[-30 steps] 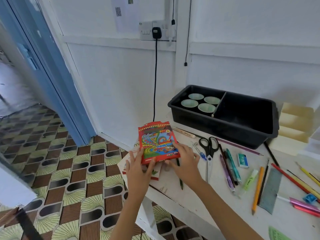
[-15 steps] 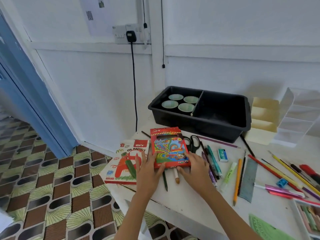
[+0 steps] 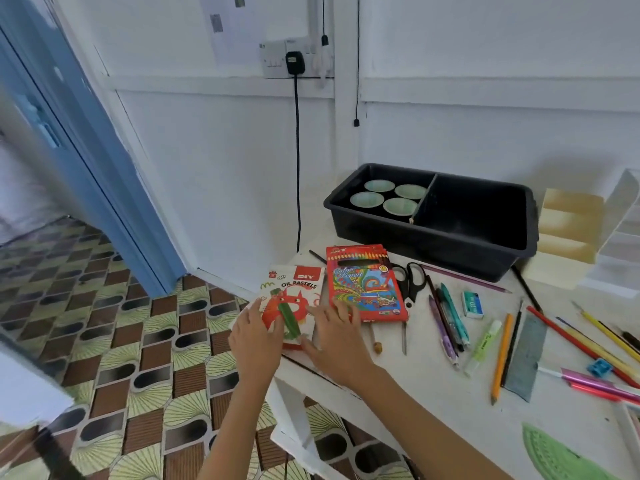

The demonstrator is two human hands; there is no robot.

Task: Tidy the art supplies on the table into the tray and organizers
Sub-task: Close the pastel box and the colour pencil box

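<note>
Head view looks down on a white painted table [image 3: 415, 393] with a scuffed near edge. At its near left corner lies a flat card box of oil pastels [image 3: 294, 292], white with a red cartoon figure and a green crayon printed on it. The left hand [image 3: 254, 337] rests on the box's left side with its fingers nearly straight. The right hand [image 3: 337, 344] lies on the box's near right corner, fingers spread and loose; neither hand curls round the box.

Just right of it, touching or nearly so, sits a glossy red colour pencil box [image 3: 367, 282] with swirling print. It partly overlaps a pair of black-handled scissors [image 3: 410, 278].

Further right, slim plastic pens [image 3: 453, 313] in purple and teal lie side by side, then a small rectangular eraser [image 3: 472, 304]. A pale green tube [image 3: 483, 341], an orange pencil [image 3: 500, 358] and a flat grey ruler [image 3: 524, 355] follow. A little blue sharpener [image 3: 599, 367] lies among red, yellow and pink pencils at the right edge.

At the far side stands a black plastic tray [image 3: 433, 247] with rounded corners and a divider. Four round pale green cups [image 3: 398, 204] fill its left compartment. Right of the tray stand a cream stepped organizer [image 3: 568, 233] and a white one [image 3: 623, 237].
</note>
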